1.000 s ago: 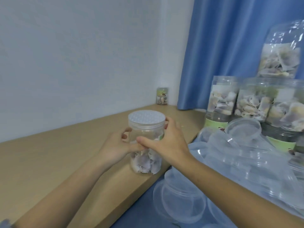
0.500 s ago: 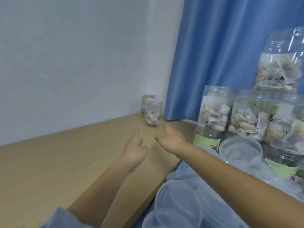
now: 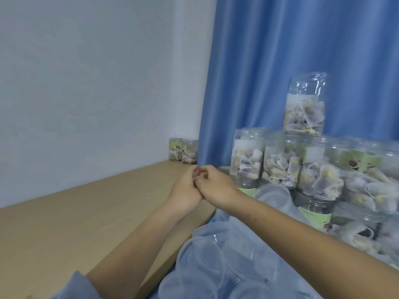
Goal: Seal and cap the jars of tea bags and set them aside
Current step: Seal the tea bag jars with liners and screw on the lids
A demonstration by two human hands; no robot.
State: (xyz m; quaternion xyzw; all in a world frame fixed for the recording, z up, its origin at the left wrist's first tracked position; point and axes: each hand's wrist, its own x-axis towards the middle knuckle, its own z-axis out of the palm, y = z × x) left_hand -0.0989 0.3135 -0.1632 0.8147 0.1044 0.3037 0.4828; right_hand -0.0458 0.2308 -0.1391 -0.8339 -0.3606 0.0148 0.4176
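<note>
Just 1 view: cam on my head, wide-angle, looking fwd and slightly down along my arms. My hands sit mid-frame, close. It faces the far corner where wall meets curtain, table below.

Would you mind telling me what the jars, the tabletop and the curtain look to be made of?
Jars: clear plastic, probably; glossy see-through walls showing the tea bags.
Tabletop: light wood or laminate, matte, faint grain.
Curtain: blue fabric with a slight sheen, hanging in soft folds.
</note>
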